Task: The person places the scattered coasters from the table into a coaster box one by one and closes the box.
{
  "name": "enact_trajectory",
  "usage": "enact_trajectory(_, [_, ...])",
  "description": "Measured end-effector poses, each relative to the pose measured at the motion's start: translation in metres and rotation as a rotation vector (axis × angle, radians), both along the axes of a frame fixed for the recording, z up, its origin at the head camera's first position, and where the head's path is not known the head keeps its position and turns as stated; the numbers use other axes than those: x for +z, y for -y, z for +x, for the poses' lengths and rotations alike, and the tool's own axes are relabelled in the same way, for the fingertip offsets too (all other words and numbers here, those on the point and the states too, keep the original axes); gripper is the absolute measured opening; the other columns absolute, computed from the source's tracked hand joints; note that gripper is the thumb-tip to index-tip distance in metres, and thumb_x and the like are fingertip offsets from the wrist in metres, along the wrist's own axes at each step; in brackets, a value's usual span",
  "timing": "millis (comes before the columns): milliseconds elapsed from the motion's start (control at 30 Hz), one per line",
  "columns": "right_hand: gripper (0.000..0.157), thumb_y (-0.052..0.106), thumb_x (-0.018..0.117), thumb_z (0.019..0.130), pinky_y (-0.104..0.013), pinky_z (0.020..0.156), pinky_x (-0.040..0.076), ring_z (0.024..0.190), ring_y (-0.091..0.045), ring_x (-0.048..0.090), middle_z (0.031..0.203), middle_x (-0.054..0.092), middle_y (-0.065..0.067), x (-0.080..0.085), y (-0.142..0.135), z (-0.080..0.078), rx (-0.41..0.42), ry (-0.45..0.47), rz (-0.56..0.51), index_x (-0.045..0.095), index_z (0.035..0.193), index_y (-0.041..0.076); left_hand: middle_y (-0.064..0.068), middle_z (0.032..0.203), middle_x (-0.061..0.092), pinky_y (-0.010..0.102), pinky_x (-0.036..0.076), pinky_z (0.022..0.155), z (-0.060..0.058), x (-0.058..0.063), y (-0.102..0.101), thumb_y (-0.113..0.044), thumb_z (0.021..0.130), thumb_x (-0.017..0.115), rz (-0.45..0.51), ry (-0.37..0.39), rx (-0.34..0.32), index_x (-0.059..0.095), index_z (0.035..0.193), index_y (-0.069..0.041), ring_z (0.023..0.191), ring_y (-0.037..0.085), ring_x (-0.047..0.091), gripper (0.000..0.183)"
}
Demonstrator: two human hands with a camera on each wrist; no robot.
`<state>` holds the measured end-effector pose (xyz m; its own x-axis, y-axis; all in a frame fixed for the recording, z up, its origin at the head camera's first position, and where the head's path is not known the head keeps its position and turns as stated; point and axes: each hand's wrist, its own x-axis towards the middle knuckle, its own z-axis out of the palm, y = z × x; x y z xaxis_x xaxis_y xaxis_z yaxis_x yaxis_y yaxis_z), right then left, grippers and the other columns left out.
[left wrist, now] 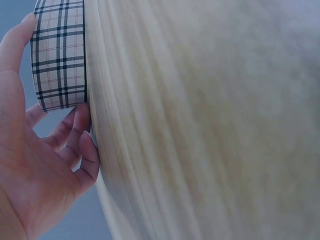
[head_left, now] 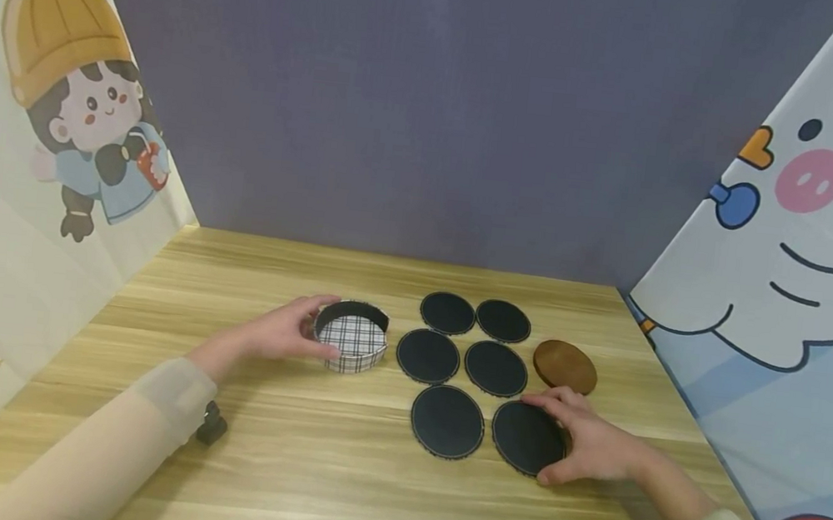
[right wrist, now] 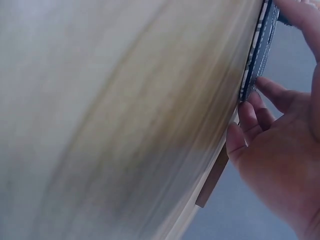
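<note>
A round plaid coaster holder (head_left: 353,336) with a black inner wall and a gap in its side stands on the table. My left hand (head_left: 289,330) holds it from the left, thumb on the near side and fingers at the far side. In the left wrist view the holder's checked wall (left wrist: 61,57) shows between thumb and fingers. My right hand (head_left: 591,440) grips the nearest right black coaster (head_left: 526,436) by its edge, thumb near and fingers far. The right wrist view shows that coaster's stitched rim (right wrist: 257,55) edge-on, close to the tabletop.
Several other black round coasters (head_left: 447,422) lie flat in two columns between the hands. A brown round disc (head_left: 565,366) lies beyond my right hand. The wood-grain table (head_left: 275,481) ends at a grey back panel (head_left: 415,118), with printed cartoon panels at both sides.
</note>
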<state>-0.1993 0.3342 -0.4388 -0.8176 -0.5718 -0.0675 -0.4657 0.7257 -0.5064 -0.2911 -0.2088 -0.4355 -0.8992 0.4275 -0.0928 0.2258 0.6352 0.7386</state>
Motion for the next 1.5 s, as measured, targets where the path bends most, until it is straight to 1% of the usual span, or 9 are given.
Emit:
enact_trajectory(133, [0.108, 0.05, 0.101, 0.069, -0.047, 0.105, 0.05, 0.136, -0.033, 0.041, 0.147, 0.048, -0.006, 0.001, 0.0, 0.0, 0.011, -0.019, 0.007, 0.054, 0.16, 0.016, 0.029, 0.157, 0.045, 0.059, 0.059, 0.111, 0.0, 0.0, 0.0, -0.053, 0.086, 0.092, 0.009, 0.004, -0.005, 0.026, 0.175, -0.017, 0.131, 0.043, 0.065, 0.117])
enact_trajectory(233, [0.109, 0.049, 0.101, 0.068, -0.046, 0.105, 0.05, 0.136, -0.031, 0.041, 0.146, 0.048, -0.004, 0.002, 0.001, 0.0, 0.012, -0.043, 0.029, 0.054, 0.16, 0.015, 0.03, 0.158, 0.044, 0.059, 0.059, 0.111, -0.001, 0.0, 0.0, -0.053, 0.086, 0.092, 0.013, 0.002, -0.011, 0.026, 0.175, -0.016, 0.131, 0.043, 0.066, 0.117])
enact_trajectory(467, [0.108, 0.048, 0.101, 0.064, -0.041, 0.104, 0.052, 0.133, -0.026, 0.043, 0.144, 0.05, -0.003, 0.003, 0.006, 0.001, 0.004, -0.084, 0.056, 0.056, 0.156, 0.014, 0.026, 0.157, 0.046, 0.061, 0.057, 0.113, -0.002, -0.001, 0.002, -0.054, 0.085, 0.093, 0.011, 0.006, -0.001, 0.027, 0.174, -0.022, 0.131, 0.04, 0.065, 0.115])
enact_trajectory(700, [0.104, 0.05, 0.101, 0.061, -0.038, 0.101, 0.053, 0.127, -0.022, 0.047, 0.139, 0.052, -0.003, 0.001, 0.009, 0.002, 0.013, -0.15, 0.075, 0.06, 0.149, 0.012, 0.027, 0.156, 0.046, 0.06, 0.058, 0.113, -0.002, -0.002, 0.002, -0.053, 0.085, 0.093, 0.023, 0.015, -0.004, 0.026, 0.175, -0.018, 0.132, 0.041, 0.065, 0.117])
enact_trajectory(833, [0.103, 0.051, 0.1, 0.06, -0.036, 0.101, 0.053, 0.125, -0.018, 0.047, 0.138, 0.052, 0.0, -0.002, 0.008, 0.002, 0.004, -0.169, 0.085, 0.06, 0.146, 0.012, 0.027, 0.155, 0.047, 0.06, 0.058, 0.112, -0.001, -0.002, 0.001, -0.052, 0.085, 0.093, 0.014, 0.007, -0.001, 0.026, 0.174, -0.017, 0.13, 0.04, 0.065, 0.117])
enact_trajectory(1100, [0.103, 0.046, 0.1, 0.06, -0.035, 0.101, 0.053, 0.125, -0.017, 0.051, 0.138, 0.055, -0.001, -0.004, 0.006, 0.002, -0.028, -0.146, 0.051, 0.056, 0.145, 0.008, 0.026, 0.154, 0.048, 0.059, 0.059, 0.111, -0.001, -0.002, -0.001, -0.052, 0.084, 0.093, 0.008, 0.009, 0.002, 0.027, 0.175, -0.018, 0.129, 0.04, 0.065, 0.117])
enact_trajectory(1233, [0.103, 0.045, 0.1, 0.063, -0.035, 0.097, 0.054, 0.123, -0.017, 0.05, 0.139, 0.055, -0.001, -0.002, 0.008, 0.001, -0.037, -0.174, 0.022, 0.055, 0.148, 0.008, 0.024, 0.154, 0.049, 0.057, 0.059, 0.111, -0.002, -0.003, 0.0, -0.051, 0.085, 0.094, 0.02, 0.017, 0.003, 0.027, 0.175, -0.019, 0.129, 0.039, 0.066, 0.117])
enact_trajectory(1333, [0.103, 0.045, 0.099, 0.065, -0.038, 0.096, 0.054, 0.124, -0.019, 0.049, 0.141, 0.054, -0.004, -0.001, 0.011, -0.001, -0.038, -0.193, -0.004, 0.054, 0.15, 0.008, 0.026, 0.153, 0.049, 0.057, 0.06, 0.11, -0.002, -0.004, 0.0, -0.049, 0.085, 0.094, 0.023, 0.008, -0.005, 0.026, 0.175, -0.017, 0.128, 0.039, 0.066, 0.116])
enact_trajectory(1500, [0.106, 0.044, 0.098, 0.067, -0.05, 0.096, 0.054, 0.128, -0.028, 0.047, 0.144, 0.052, -0.01, 0.004, 0.019, -0.007, -0.036, -0.213, -0.055, 0.051, 0.153, 0.005, 0.029, 0.152, 0.048, 0.057, 0.061, 0.108, -0.001, -0.004, 0.0, -0.044, 0.086, 0.095, 0.03, -0.01, -0.016, 0.027, 0.174, -0.014, 0.127, 0.041, 0.066, 0.115])
